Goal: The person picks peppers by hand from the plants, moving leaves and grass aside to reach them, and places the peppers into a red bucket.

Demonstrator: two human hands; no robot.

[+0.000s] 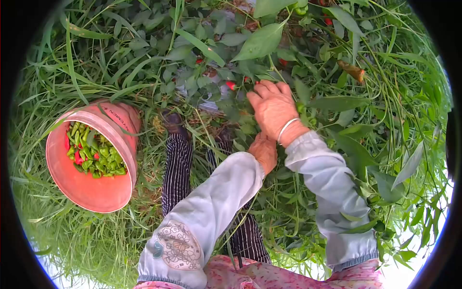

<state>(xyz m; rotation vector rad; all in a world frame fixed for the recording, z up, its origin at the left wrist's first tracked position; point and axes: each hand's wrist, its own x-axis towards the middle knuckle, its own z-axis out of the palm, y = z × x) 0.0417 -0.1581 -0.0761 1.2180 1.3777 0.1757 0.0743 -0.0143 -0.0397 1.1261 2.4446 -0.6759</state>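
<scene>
My right hand (pixel 275 108), with a pale band at the wrist, reaches into the leafy plants, its fingers bent down among the leaves. Whatever its fingertips touch is hidden. Just below it, my left hand (pixel 263 150) is partly covered by its own sleeve and by leaves, so its fingers cannot be made out. A red pepper (pixel 231 85) shows to the left of my right fingertips. On the left, a tilted pink bucket (pixel 91 192) holds several green peppers (pixel 103 159) and a few red ones.
Striped trouser legs (pixel 176 168) and dark shoes stand in the grass below the plants. Long leaves and stems (pixel 358 103) crowd the right side. A brown, curled piece (pixel 351 71) hangs at the upper right. Tall grass surrounds the bucket.
</scene>
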